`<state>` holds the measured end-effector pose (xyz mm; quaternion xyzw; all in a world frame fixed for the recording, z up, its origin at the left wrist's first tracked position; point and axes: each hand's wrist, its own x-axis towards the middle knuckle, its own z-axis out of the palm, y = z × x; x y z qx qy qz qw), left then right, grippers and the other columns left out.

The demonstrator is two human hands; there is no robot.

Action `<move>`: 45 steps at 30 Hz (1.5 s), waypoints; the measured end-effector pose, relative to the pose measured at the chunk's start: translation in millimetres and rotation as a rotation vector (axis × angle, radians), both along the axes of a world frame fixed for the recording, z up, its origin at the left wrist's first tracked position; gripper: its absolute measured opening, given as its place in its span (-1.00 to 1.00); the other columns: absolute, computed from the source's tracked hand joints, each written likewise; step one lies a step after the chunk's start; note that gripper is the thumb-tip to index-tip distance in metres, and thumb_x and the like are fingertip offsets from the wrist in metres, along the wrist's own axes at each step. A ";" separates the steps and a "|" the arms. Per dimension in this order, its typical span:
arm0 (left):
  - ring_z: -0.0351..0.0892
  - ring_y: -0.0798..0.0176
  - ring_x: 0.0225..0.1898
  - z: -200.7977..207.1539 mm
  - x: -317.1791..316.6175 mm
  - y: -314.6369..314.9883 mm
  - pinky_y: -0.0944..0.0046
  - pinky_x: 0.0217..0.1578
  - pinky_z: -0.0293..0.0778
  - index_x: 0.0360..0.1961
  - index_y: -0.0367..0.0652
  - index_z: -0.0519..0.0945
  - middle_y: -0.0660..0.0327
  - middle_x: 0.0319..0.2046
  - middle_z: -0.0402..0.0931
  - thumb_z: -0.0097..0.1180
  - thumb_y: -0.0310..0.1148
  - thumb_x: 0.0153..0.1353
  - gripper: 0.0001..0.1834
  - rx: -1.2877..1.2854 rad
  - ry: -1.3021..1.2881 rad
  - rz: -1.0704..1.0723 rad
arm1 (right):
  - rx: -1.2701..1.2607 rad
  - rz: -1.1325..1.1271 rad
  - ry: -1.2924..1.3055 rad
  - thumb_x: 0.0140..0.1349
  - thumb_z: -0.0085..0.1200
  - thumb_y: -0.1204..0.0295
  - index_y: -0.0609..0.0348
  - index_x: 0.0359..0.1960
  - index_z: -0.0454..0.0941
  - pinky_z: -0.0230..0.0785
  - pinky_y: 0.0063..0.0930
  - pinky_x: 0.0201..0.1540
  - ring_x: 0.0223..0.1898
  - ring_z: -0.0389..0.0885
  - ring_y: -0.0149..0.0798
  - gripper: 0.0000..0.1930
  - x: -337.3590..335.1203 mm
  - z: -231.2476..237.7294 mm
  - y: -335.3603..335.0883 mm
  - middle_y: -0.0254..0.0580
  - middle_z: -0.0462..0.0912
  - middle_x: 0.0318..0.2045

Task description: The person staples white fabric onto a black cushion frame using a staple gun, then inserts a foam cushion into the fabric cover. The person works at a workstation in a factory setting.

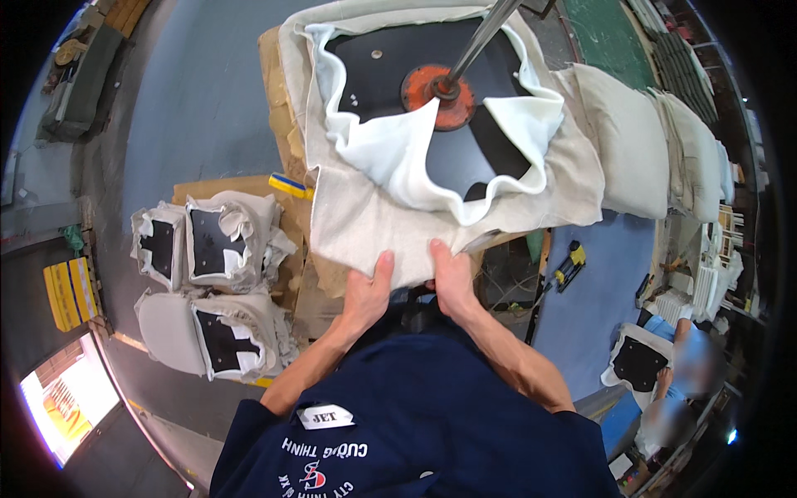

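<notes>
A seat cushion lies face down in front of me, its black base board [378, 70] up. A round orange-red press pad [461, 112] on a metal rod [486, 35] bears on the board. White wadding [378, 153] stands up in waves around the board. Outside it, beige fabric [357, 220] hangs loose toward me. My left hand [368, 295] and my right hand [453, 284] pinch the fabric's near edge side by side, thumbs on top. The fingers underneath are mostly hidden.
Partly covered cushions [220, 241] sit at the left. Stacked beige cushions [623, 141] stand at the right. A yellow-and-black staple gun [570, 264] lies on the blue surface [606, 307]. Two people work at the lower right on a cushion [638, 365].
</notes>
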<state>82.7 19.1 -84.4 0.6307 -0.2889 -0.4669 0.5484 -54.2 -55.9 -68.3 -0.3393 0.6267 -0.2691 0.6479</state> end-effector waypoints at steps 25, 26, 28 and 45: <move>0.36 0.47 -0.58 36.2 78.0 -4.6 0.37 -0.52 0.26 -0.44 -0.12 0.59 0.37 -0.61 0.46 0.06 -0.02 0.55 -0.54 0.198 0.151 0.175 | -0.208 0.192 0.224 0.52 0.02 0.13 0.16 -0.76 0.53 0.30 -0.42 -0.58 -0.71 0.43 -0.40 -0.38 -75.5 -5.2 -35.5 -0.35 0.45 -0.80; 0.36 0.46 -0.57 39.7 80.4 -7.9 0.36 -0.51 0.27 -0.42 -0.12 0.60 0.36 -0.59 0.47 0.07 -0.03 0.54 -0.55 0.204 0.166 0.166 | -0.226 0.177 0.207 0.52 0.02 0.12 0.17 -0.79 0.53 0.29 -0.42 -0.58 -0.72 0.44 -0.40 -0.36 -73.6 -2.1 -33.0 -0.34 0.47 -0.81; 0.37 0.45 -0.55 42.9 87.3 -7.7 0.35 -0.48 0.29 -0.36 -0.14 0.61 0.35 -0.54 0.50 0.07 -0.04 0.54 -0.58 0.235 0.197 0.150 | -0.200 0.163 0.155 0.52 0.02 0.11 0.18 -0.80 0.53 0.30 -0.43 -0.57 -0.71 0.46 -0.39 -0.34 -70.1 -5.4 -32.8 -0.31 0.49 -0.81; 0.56 0.31 -0.42 -33.3 -5.8 -45.3 0.34 -0.53 0.43 0.06 -0.25 0.52 0.15 -0.32 0.63 -0.19 0.25 0.54 -0.32 0.651 0.911 -0.179 | 0.718 -0.095 -0.842 0.45 -0.16 -0.35 0.12 0.15 0.50 0.49 -0.40 -0.17 -0.20 0.71 -0.30 -0.27 -108.2 -46.6 -35.8 -0.24 0.70 -0.06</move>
